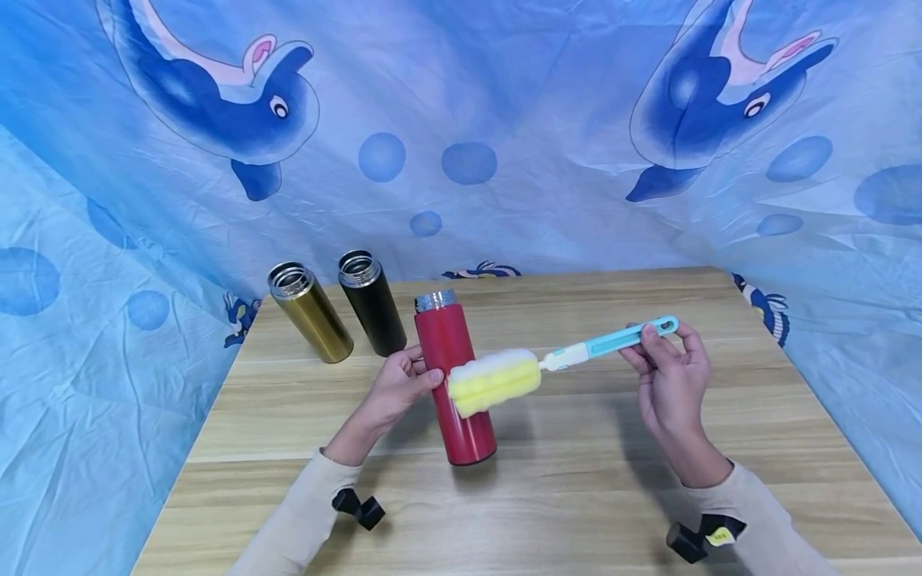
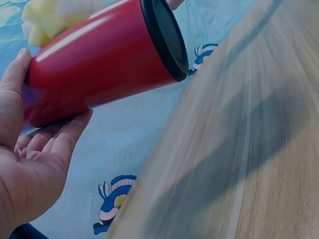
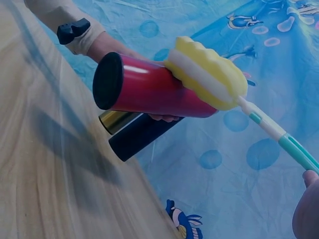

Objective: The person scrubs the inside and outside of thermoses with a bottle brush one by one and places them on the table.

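A red thermos bottle (image 1: 445,336) is held tilted above the table, its steel mouth uncovered and pointing away. My left hand (image 1: 394,390) grips its side, thumb in front; the left wrist view shows the bottle's black base end (image 2: 169,42). With my right hand (image 1: 673,384) I pinch the turquoise-and-white handle of a sponge bottle brush (image 1: 497,382) near its looped end. The brush's yellow and white sponge head (image 3: 207,74) lies across the front of the red bottle in the head view; whether it touches is unclear.
A gold thermos bottle (image 1: 314,318) and a black thermos bottle (image 1: 374,308) stand uncovered at the back left of the wooden table (image 1: 576,496). Behind and beside the table hangs a blue sheet (image 1: 547,208) printed with dolphins.
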Available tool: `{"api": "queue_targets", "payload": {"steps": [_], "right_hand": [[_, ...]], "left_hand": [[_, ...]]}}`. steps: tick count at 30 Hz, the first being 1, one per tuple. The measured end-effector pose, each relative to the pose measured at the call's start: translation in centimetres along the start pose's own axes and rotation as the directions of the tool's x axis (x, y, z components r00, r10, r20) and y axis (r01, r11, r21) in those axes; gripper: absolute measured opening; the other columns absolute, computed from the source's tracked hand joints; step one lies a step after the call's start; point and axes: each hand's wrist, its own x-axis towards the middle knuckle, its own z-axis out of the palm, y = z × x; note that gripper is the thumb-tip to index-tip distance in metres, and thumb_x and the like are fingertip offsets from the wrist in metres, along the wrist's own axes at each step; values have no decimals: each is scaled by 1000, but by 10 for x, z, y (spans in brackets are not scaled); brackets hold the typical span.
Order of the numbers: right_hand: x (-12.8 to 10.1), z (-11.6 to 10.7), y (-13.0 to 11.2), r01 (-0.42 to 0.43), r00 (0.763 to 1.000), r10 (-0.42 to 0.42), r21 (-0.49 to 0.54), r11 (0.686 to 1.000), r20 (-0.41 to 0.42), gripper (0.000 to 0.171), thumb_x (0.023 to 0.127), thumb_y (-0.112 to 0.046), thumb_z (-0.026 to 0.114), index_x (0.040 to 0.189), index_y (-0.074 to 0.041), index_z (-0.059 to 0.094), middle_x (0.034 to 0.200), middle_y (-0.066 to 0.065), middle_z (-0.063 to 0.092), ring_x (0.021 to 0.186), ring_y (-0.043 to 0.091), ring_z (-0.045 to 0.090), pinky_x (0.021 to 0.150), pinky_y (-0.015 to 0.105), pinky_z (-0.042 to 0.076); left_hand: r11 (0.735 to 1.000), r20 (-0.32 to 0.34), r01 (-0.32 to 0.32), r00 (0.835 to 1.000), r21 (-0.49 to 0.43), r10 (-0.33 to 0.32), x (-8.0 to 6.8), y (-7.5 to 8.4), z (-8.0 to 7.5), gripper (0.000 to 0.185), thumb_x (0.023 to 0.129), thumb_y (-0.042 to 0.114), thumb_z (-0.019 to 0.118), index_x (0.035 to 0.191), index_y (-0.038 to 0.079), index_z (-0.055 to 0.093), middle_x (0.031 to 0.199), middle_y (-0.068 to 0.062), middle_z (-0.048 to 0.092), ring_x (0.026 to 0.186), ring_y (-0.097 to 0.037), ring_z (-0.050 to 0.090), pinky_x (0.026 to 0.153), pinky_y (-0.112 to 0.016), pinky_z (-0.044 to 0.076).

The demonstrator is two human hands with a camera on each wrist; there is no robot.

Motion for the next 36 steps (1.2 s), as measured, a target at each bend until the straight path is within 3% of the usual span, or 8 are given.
{"api": "queue_targets", "payload": {"steps": [8,18,24,28,36], "right_hand": [[7,4,0,18,1000,-18,44,999,-4,29,90,10,69,113,9,51,85,21,73,66,23,74,65,29,61],[13,13,0,43,999,-42,70,997,-13,29,89,10,71,112,8,53,84,21,73,65,24,74,64,30,61],[17,18,0,62,998,-62,70,996,-11,29,89,8,71,110,8,53,85,22,73,67,25,74,65,30,61],[19,21,0,71,997,-70,73,995,-12,29,88,7,73,109,7,52,85,22,72,66,24,74,65,29,61],[22,25,2,94,996,-93,97,991,-10,30,89,8,72,110,7,51,85,23,72,65,24,73,63,28,61]], "left_hand": [[1000,23,5,1000,14,-6,-1,2,4,57,91,18,75,137,-5,53,115,-8,74,100,-20,73,90,-34,59],[999,40,-9,999,34,8,-1,3,8,63,89,20,78,141,-2,50,114,-9,74,99,-21,73,88,-34,59],[1000,57,1,998,-1,-1,1,1,11,67,90,19,78,145,2,45,122,-11,70,104,-21,71,91,-35,59],[1000,51,14,999,-14,-13,1,1,13,71,89,18,78,148,4,40,125,-13,67,107,-22,69,92,-36,58],[997,10,50,999,55,-50,-1,3,15,71,90,23,77,147,4,40,118,-12,71,100,-20,71,89,-34,59]]}}
